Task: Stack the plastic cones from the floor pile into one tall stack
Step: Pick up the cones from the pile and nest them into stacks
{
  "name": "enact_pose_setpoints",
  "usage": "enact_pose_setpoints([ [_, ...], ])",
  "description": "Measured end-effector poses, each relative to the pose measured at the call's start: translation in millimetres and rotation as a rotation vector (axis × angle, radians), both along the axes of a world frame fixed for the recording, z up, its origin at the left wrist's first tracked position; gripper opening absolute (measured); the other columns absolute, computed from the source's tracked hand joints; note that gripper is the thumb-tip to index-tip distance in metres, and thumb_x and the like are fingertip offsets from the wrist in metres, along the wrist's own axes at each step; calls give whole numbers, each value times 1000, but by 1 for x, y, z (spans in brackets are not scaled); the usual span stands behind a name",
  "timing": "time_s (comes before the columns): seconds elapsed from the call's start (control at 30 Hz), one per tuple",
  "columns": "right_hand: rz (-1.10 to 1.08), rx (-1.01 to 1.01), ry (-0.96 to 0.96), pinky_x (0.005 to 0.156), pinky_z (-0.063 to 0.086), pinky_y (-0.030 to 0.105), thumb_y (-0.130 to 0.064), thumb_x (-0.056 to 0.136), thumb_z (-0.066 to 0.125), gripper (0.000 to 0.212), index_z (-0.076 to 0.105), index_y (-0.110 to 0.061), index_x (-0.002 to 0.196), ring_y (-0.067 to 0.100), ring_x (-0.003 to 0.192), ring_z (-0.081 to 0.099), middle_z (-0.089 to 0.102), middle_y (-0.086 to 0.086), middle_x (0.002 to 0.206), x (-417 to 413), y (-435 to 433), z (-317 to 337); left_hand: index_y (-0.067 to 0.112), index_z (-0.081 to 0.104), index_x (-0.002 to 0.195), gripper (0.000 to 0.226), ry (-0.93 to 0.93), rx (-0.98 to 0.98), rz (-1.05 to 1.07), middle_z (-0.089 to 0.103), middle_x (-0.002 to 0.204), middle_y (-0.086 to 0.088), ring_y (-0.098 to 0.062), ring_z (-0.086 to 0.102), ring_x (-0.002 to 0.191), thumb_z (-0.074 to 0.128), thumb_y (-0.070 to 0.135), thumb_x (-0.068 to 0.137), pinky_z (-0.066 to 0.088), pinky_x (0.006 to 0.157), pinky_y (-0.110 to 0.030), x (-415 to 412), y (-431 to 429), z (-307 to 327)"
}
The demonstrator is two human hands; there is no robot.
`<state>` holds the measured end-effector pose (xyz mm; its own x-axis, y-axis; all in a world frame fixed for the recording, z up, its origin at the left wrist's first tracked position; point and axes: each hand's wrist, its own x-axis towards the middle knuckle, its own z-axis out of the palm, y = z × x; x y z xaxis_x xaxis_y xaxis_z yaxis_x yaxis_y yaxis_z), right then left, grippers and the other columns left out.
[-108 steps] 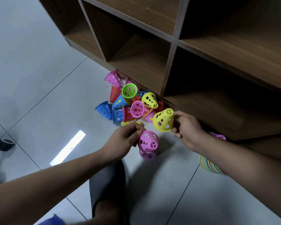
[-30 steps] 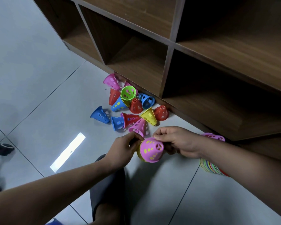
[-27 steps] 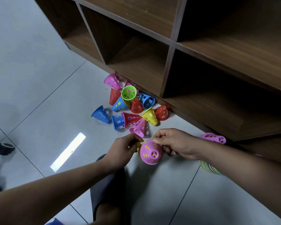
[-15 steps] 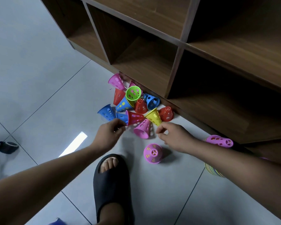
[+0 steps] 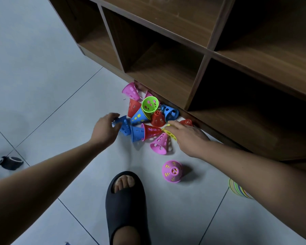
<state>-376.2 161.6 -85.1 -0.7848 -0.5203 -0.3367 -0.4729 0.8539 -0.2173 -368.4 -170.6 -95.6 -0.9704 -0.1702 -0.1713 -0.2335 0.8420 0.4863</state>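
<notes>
A pile of perforated plastic cones lies on the tiled floor against the shelf base, among them a green cone (image 5: 149, 104), a red cone (image 5: 157, 118) and a pink cone (image 5: 162, 144). My left hand (image 5: 104, 131) curls its fingers round the narrow end of a blue cone (image 5: 124, 124) at the pile's left edge. My right hand (image 5: 185, 137) pinches a yellow cone (image 5: 171, 136) that it mostly hides. A short stack topped by a pink cone (image 5: 172, 171) stands upright on the floor, apart from both hands.
A wooden cubby shelf (image 5: 198, 89) rises behind the pile. My foot in a black slipper (image 5: 125, 200) is planted below the stack. A multicoloured stack of rings or cones (image 5: 238, 189) shows under my right forearm. A black wheeled object (image 5: 11, 162) sits far left.
Both hands let go of the pink-topped stack, which now stands on the floor. They moved up to the pile, the left onto the blue cone, the right onto the yellow one.
</notes>
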Motion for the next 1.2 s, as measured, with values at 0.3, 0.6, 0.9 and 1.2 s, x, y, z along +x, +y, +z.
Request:
enact_pose_setpoints([
  [0.3,-23,-45,191,65,41,34,-13,94,65,18,57,-25,103,27,86,65,60,-1,107,15,16,5,27,75,95,5,127,82,57,71,91,9,-13,65,85,70,26,95,52,75,-34,25,17,21],
  [0.6,-448,-516,-36,65,48,30,-13,94,70,13,63,-19,85,10,71,59,63,-6,78,16,35,17,28,78,94,9,201,457,170,77,89,12,-8,68,82,73,33,99,50,70,-17,43,60,84],
  [0.9,-923,-1006,-608,40,31,20,-14,108,54,18,61,-15,91,12,56,45,54,6,74,13,34,44,13,79,92,20,-80,882,69,75,81,1,-7,60,66,70,28,101,48,64,-20,59,112,106],
  [1.2,-927,-1246,-961,44,30,21,-17,106,56,5,59,-13,105,10,59,45,54,1,76,27,39,69,7,73,91,25,-300,923,-53,63,71,-9,-19,51,63,68,28,103,46,61,-30,85,141,86],
])
